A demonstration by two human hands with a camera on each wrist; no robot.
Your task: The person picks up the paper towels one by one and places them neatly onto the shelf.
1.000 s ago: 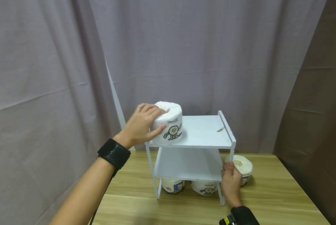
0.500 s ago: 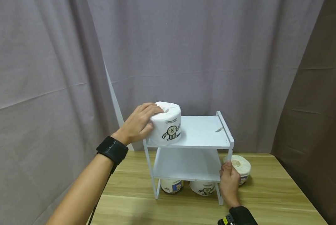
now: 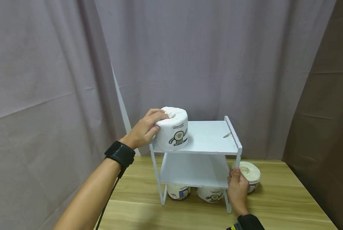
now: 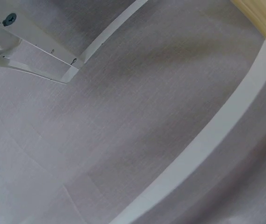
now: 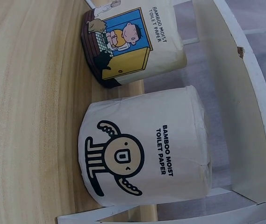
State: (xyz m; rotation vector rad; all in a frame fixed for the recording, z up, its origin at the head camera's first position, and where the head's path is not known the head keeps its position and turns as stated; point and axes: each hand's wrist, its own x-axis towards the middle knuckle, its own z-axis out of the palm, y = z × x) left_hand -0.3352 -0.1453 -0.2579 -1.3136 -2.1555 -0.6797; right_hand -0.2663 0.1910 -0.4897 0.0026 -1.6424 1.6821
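A white two-tier shelf (image 3: 209,140) stands on the wooden table. A wrapped toilet paper roll (image 3: 171,137) with a cartoon figure sits upright at the left end of its top board. My left hand (image 3: 144,129) holds that roll, fingers over its top near the core hole, thumb at its left side. The right hand (image 3: 237,191) grips the shelf's front right leg. Below the lower board stand two more rolls: a toilet paper roll with a blue picture (image 5: 133,44) and a toilet paper roll with a cartoon figure (image 5: 144,149). The left wrist view shows mostly curtain.
Another toilet paper roll (image 3: 250,174) stands on the table (image 3: 286,198) just right of the shelf, behind the right hand. Grey curtains (image 3: 203,57) hang behind and to the left. A brown curtain (image 3: 323,127) borders the right side.
My left thumb has drawn back from the front of the upper roll to its left side. The roll stays in place, and the right hand keeps its grip on the leg.
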